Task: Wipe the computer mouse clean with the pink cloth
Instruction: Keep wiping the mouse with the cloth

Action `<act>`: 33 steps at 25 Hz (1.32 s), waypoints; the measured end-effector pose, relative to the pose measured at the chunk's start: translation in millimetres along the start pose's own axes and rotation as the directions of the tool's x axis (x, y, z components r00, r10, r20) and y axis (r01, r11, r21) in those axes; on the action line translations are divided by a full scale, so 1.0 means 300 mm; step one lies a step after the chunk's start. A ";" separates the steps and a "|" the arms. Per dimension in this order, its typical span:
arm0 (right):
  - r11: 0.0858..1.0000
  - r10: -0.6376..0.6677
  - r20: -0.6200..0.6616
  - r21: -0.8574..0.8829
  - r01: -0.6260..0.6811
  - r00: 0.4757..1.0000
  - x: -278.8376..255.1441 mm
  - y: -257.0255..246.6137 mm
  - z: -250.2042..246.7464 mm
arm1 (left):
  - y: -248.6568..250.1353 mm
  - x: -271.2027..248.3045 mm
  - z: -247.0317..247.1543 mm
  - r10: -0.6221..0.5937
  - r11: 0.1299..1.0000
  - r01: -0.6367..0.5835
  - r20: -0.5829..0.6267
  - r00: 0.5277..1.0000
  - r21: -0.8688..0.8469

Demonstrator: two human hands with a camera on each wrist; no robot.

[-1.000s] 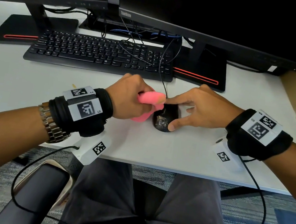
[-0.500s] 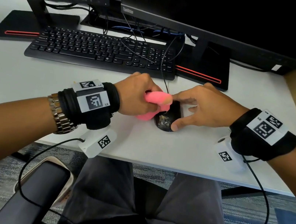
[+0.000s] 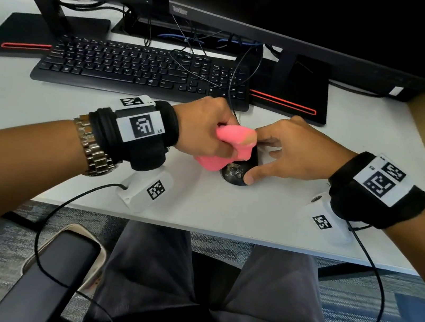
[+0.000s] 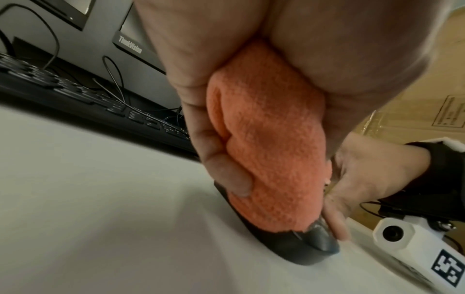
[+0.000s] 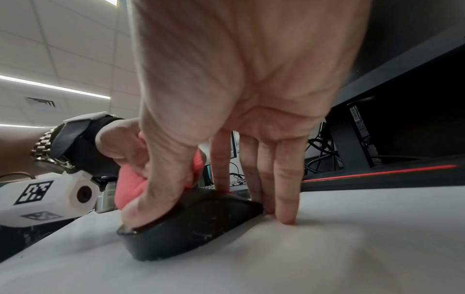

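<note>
My left hand (image 3: 205, 129) squeezes one soft pink cloth (image 3: 234, 139) and presses it on one shiny black computer mouse (image 3: 234, 174). My right hand (image 3: 291, 151) pinches the mouse, thumb on its back, fingers at its 3 o'clock side. The mouse sits on the white desk (image 3: 225, 210), near the front edge. One black keyboard (image 3: 136, 71) lies at 11 o'clock. Two black monitor stands are behind.

Both wrists wear black straps (image 3: 151, 137) bearing white coded tags, white camera pods (image 3: 145, 192) trailing black cables; a metal watch (image 3: 93, 147) circles the left; grey trousers (image 3: 213, 286).
</note>
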State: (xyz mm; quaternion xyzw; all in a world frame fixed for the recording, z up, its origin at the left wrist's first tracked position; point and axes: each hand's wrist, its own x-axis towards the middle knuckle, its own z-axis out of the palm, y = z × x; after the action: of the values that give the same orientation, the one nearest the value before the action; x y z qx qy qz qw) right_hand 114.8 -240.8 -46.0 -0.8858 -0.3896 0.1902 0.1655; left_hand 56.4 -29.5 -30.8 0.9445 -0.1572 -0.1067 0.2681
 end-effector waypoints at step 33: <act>0.997 -0.020 -0.019 0.071 0.022 1.000 -0.016 -0.018 -0.015 | -0.051 -0.039 0.058 0.043 0.993 -0.051 -0.078 0.996 -0.103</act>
State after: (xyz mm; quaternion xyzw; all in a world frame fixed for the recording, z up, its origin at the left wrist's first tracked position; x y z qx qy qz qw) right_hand 110.6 -241.6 -38.6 -0.8768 -0.3904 0.1943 0.2025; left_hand 44.4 -21.2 -52.3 0.9284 -0.1633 -0.0724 0.3258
